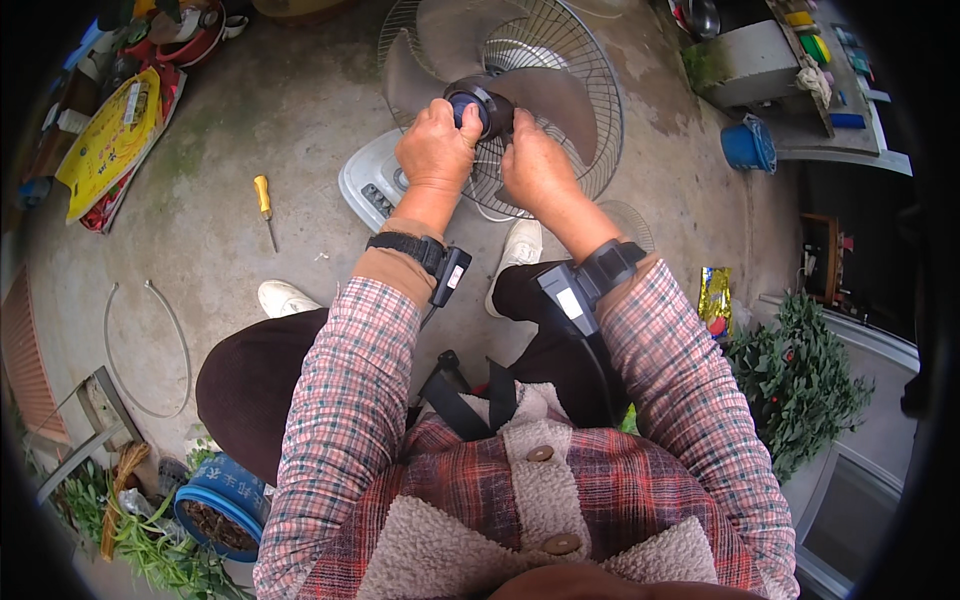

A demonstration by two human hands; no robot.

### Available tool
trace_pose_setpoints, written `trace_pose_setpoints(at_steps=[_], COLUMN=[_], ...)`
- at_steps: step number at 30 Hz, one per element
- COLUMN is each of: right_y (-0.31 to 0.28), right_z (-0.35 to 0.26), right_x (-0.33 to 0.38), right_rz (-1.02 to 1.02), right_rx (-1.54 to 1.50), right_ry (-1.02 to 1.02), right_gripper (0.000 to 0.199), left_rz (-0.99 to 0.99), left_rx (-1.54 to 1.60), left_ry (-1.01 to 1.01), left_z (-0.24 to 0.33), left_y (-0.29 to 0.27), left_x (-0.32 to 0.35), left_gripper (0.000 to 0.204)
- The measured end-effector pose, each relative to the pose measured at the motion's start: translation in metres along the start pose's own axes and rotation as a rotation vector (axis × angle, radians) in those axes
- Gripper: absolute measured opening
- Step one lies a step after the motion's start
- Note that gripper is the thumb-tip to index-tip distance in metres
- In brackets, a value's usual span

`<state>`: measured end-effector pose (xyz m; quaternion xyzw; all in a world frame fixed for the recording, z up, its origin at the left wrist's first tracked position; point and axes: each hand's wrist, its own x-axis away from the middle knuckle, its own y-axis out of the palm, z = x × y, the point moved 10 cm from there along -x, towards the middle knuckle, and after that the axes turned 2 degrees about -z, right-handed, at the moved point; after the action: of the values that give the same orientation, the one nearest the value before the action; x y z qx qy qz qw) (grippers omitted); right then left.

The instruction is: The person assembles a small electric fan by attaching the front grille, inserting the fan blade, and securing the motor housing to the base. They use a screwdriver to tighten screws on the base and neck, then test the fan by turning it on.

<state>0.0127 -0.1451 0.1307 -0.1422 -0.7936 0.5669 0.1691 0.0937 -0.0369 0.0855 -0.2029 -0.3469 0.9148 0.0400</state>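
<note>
Fan (545, 105): I had it in front of the person, base (368, 165) on the floor (290, 100), toward the floor's far edge.
Left hand (437, 145): closed round the dark housing (493, 108) behind the hub, thumb on its near end.
Right hand (540, 165): fingertips at the housing's right side; I couldn't tell whether they pinched it or only pressed.
Hands: I judged the step as two-handed work on the housing, maybe seating or loosening a part; direction unclear to me.
Housing: next move seemed to call for a steady left hold while the right fingers worked the seam, without tipping the fan.
Blades (445, 30): just beyond the hands, cage (612, 100) wires round them; knuckle-snag risk, I reckoned.
Screwdriver (263, 198): on the floor, between base and the floor's left edge, untouched.
Hoop (185, 345): on the floor near its left edge, well apart from the fan.
</note>
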Motion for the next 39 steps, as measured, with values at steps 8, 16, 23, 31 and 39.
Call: trace_pose_setpoints(at_steps=[8, 16, 23, 31, 39], right_y=[-0.004, 0.0, 0.008, 0.009, 0.003], right_z=[0.0, 0.002, -0.001, -0.002, 0.005], right_x=[-0.001, 0.003, 0.002, 0.001, 0.005], right_rz=[-0.022, -0.016, 0.027, -0.005, -0.048], right_rx=[0.007, 0.014, 0.031, 0.027, 0.055], right_ry=[0.002, 0.01, 0.007, 0.05, 0.056], right_gripper=[0.038, 0.029, 0.029, 0.029, 0.031], left_rz=[-0.046, 0.09, 0.081, -0.206, 0.095], left_rx=[-0.009, -0.089, 0.009, 0.031, -0.065], left_ry=[0.061, 0.317, 0.138, -0.194, 0.436], left_z=[0.009, 0.025, 0.006, -0.011, 0.032], left_y=[-0.007, -0.018, -0.011, 0.008, -0.022], left_x=[0.0, 0.0, 0.001, 0.001, 0.005], left_gripper=[0.037, 0.035, 0.033, 0.04, 0.037])
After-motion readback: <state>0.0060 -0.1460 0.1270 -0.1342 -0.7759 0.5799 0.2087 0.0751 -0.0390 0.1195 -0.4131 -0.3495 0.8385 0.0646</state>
